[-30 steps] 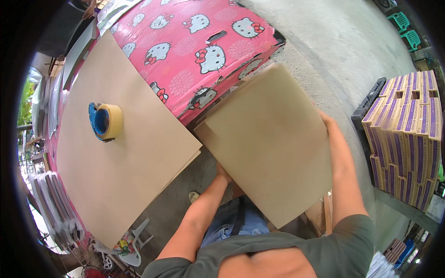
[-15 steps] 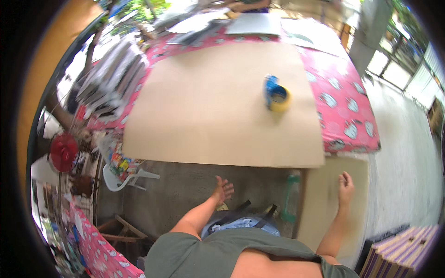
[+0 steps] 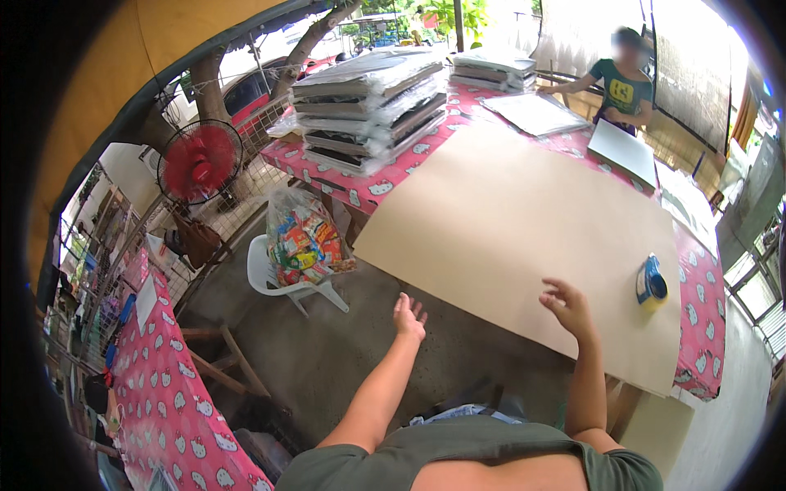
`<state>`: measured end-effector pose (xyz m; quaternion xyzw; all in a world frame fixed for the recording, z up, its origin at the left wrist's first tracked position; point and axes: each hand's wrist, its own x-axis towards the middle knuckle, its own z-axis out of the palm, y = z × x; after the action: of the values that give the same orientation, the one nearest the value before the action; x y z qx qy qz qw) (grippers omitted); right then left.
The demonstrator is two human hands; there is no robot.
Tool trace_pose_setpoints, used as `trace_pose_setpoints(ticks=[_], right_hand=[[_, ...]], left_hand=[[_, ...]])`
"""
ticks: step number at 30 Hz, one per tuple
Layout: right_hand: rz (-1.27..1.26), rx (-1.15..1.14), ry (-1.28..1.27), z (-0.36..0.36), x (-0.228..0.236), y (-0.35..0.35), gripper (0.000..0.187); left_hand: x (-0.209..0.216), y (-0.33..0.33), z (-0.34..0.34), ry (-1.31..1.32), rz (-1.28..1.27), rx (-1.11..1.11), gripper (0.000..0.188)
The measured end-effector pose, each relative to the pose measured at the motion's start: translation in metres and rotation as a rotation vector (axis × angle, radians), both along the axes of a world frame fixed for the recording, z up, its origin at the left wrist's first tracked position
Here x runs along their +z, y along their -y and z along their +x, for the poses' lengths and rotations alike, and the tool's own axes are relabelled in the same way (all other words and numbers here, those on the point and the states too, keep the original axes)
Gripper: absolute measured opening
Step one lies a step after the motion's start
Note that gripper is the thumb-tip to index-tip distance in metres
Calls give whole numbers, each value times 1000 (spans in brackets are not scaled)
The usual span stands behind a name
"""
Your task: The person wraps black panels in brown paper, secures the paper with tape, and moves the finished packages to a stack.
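Note:
A large tan cardboard sheet (image 3: 508,221) lies across the pink patterned table, its near edge jutting over the side. My left hand (image 3: 409,316) is held in the air off that near edge, fingers apart and holding nothing. Over the sheet's near part, my right hand (image 3: 569,306) hovers with curved, parted fingers and nothing in it. A tape dispenser (image 3: 652,282), blue with a yellow roll of tape, rests on the sheet's right side, apart from my right hand.
Plastic-wrapped flat panels stand in a tall stack (image 3: 368,106) on the table's far left. A co-worker (image 3: 624,86) stands beyond the table. Left are a white chair (image 3: 264,270) holding a bag of colourful packets, a red fan (image 3: 199,162) and another pink-covered table (image 3: 168,385).
The view has swung left, bringing the fan, chair and co-worker more fully into sight. My right hand has moved from beside the sheet's right corner to over its near part.

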<state>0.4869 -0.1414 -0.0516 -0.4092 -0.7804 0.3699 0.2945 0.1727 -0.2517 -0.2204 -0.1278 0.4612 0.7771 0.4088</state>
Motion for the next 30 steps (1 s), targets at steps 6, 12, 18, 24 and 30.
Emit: trace_pose_setpoints(ticks=[6,12,18,24,30], right_hand=[[-131,-67,31,-5,-25,-46,32],[-94,-280,-12,-55,-26,-133,39],[260,-103,-175,-279,45,-178,45],[948,129,-461,-512,142,-195,22],[1201,-170,-97,-657,159,-257,19]], left_hand=[[28,-19,-190,-63,129,230,28],[127,-57,-340,-233,194,374,45],[209,-105,-463,-396,118,450,57],[279,-181,-630,-635,238,359,32],[296,-292,-698,-715,57,178,46]])
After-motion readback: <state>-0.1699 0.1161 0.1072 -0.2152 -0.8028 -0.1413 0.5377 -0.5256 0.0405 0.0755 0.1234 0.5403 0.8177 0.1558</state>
